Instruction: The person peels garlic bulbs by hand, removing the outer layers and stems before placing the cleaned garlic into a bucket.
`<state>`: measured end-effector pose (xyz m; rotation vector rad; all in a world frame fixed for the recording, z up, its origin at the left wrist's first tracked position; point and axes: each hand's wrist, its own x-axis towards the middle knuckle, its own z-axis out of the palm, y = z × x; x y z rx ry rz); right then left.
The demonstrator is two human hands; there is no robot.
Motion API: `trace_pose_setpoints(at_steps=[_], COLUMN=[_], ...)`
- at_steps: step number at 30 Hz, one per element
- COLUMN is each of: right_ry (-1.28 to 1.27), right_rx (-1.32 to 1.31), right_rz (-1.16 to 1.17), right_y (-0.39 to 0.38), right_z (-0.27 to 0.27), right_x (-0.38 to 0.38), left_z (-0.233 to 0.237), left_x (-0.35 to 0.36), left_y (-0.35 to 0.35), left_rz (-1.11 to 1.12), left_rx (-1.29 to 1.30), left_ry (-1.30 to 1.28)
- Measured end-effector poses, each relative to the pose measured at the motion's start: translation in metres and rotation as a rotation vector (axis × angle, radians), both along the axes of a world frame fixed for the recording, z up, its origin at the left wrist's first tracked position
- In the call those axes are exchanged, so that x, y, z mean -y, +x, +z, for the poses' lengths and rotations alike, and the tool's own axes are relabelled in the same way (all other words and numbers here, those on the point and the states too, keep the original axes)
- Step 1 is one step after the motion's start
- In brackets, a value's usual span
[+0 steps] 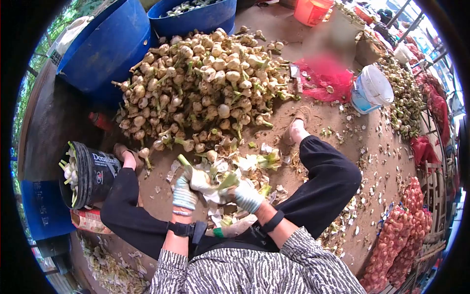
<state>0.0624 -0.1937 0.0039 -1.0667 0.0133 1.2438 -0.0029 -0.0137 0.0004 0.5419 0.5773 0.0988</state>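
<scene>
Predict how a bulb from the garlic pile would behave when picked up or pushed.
A bulb from the garlic pile would probably roll when pushed, being rounded, though its tapered end may swing it off course. Its outer skin likely tears easily, since papery peelings lie nearby. Taking a low one could start a slide, as bulbs rest on one another.

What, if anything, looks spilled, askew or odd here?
Garlic skins lie loose across the floor, which looks messy, though unsurprising beside this garlic heap. A blurred patch at upper right hides what is there. Nothing else stands out.
</scene>
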Motion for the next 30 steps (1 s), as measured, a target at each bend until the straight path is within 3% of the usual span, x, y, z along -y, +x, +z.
trace_pose_setpoints(at_steps=[2,3,4,6,7,8,10,12,14,15,16,18,19,20,22,24,26,29,30], right_ry=[-0.006,0.036,0.070,-0.046,-0.064,0.170,-0.068,0.022,0.094,0.441,0.529,0.068,0.439,-0.228,-0.935,-0.514,-0.371,-0.381,-0.376], right_rx=[0.415,0.810,0.145,0.474,0.560,-0.097,1.056,0.449,0.139,0.064,0.240,-0.263,0.232,0.459,1.256,1.310,1.111,0.742,0.739], right_rz=[0.022,0.078,-0.053,0.056,0.066,-0.112,-0.023,-0.133,-0.198,-0.221,-0.265,-0.526,-0.060,0.366,0.898,0.227,-0.001,0.069,0.071], right_y=[0.001,0.007,0.009,0.014,0.009,0.011,0.003,0.002,-0.001,-0.001,-0.004,-0.004,0.016,0.036,0.029,0.026,0.027,0.032,0.028], right_z=[-0.014,0.004,0.026,0.051,0.038,0.055,0.037,0.063,0.083,0.087,0.092,0.085,0.077,0.101,0.046,0.025,0.022,0.018,0.024], right_x=[0.006,0.004,0.004,0.011,0.017,0.015,0.028,0.028,0.030,0.031,0.033,0.050,0.050,0.030,0.014,0.005,-0.020,-0.054,-0.056], left_z=[0.001,0.012,0.021,0.022,0.028,0.033,0.022,0.023,0.012,-0.001,-0.012,-0.016,-0.021,-0.016,-0.003,-0.006,-0.010,-0.010,-0.009], left_x=[-0.012,-0.017,-0.014,-0.031,-0.029,-0.032,-0.043,-0.039,-0.037,-0.040,-0.050,-0.064,-0.069,-0.068,-0.053,-0.042,-0.028,-0.010,-0.010], left_y=[0.005,0.011,0.016,0.018,0.021,0.025,0.031,0.042,0.047,0.056,0.058,0.055,0.056,0.053,0.052,0.048,0.044,0.047,0.047], left_rz=[0.035,0.006,0.179,0.065,0.171,0.176,0.230,0.293,0.246,0.259,0.275,0.351,0.363,0.305,0.303,0.306,0.228,0.233,0.266], left_rx=[0.058,0.089,-0.032,0.199,0.071,0.122,0.009,-0.025,0.020,-0.007,0.045,-0.143,-0.127,-0.117,-0.153,-0.167,-0.142,-0.176,-0.172], left_ry=[-0.070,-0.078,-0.015,-0.096,-0.047,-0.133,-0.199,-0.234,-0.198,-0.168,-0.380,-0.296,-0.358,-0.401,-0.274,-0.321,-0.307,-0.248,-0.235])
